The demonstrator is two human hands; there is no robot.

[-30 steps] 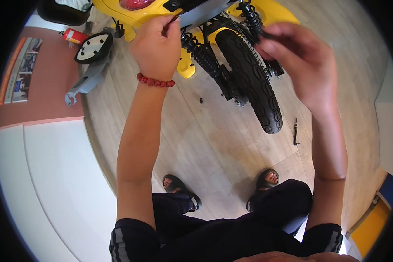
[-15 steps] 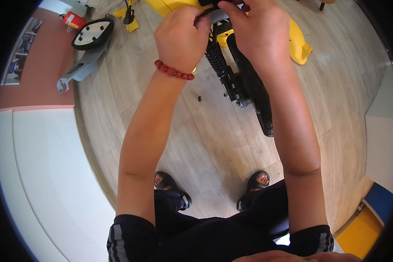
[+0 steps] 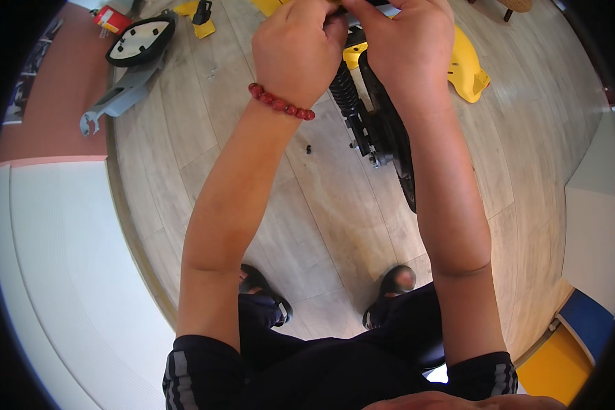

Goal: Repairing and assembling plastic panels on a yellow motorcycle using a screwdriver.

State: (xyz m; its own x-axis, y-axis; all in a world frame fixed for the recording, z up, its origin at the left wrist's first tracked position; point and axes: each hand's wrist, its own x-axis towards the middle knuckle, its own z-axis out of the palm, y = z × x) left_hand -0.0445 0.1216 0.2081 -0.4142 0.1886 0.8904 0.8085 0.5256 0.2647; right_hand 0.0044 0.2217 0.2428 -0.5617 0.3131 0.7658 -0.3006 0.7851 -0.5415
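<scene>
Yellow bodywork (image 3: 265,6) at the far edge, beyond a black wheel (image 3: 403,167); left hand (image 3: 297,49) and right hand (image 3: 411,51) close together beside it — perhaps one steadying the other — fingers curled, on what I cannot tell.

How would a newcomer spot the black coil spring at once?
Find the black tyre partly behind the right forearm. Left of its upper part, right of the red bead bracelet, slants the coil spring, set apart by its stacked rings.
</scene>
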